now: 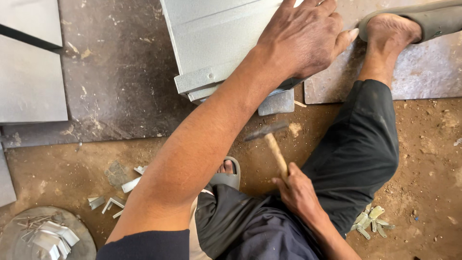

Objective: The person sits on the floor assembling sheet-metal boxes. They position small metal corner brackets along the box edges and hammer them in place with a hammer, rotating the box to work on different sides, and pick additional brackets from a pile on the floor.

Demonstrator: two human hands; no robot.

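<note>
My left hand [302,38] presses flat on a grey sheet-metal panel [211,38] with folded edges, which lies across a dark metal plate [120,72] on the ground. A small grey block [276,102] sits under the panel's near edge. My right hand [296,190] grips the wooden handle of a hammer [269,137], whose blurred dark head hangs just below the block and the panel's edge.
I sit on the dirt floor in dark trousers, one sandalled foot [399,24] on a plate at top right, the other [227,171] near my knee. Small metal brackets [113,200] lie at left, more pieces [370,222] at right. A round lid [45,236] holds nails and clips. Grey panels [31,77] lie at far left.
</note>
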